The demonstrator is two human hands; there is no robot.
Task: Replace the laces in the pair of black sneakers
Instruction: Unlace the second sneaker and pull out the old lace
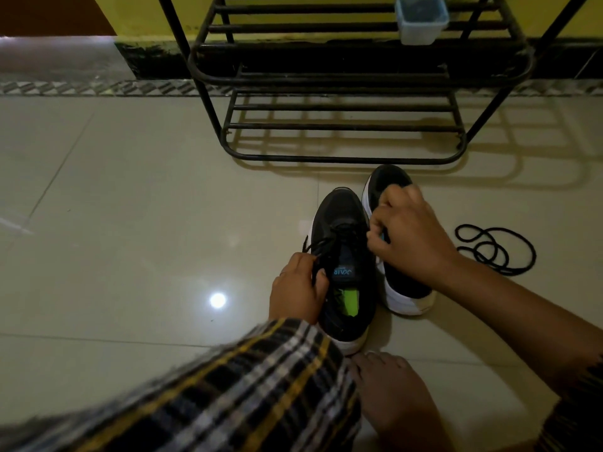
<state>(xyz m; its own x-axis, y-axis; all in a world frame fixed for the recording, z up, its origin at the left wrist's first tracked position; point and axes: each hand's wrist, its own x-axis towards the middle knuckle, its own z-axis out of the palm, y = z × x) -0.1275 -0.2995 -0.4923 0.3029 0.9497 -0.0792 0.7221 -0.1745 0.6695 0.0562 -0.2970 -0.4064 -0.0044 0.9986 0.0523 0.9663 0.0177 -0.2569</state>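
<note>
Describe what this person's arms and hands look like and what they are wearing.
The left hand emerges from a long plaid sleeve, dark with white and yellow stripes. The right hand and forearm are bare; similar plaid fabric shows only at the frame's right edge. No gloves or watch visible.

Sneakers: black white-soled left sneaker [342,256] and black white-soled right sneaker [391,197] side by side on the tiled floor [130,190].
Behind them: black metal shoe rack [342,125].
Right of them: loose coiled black lace [496,249].
On the rack: clear plastic container [421,19].
</note>
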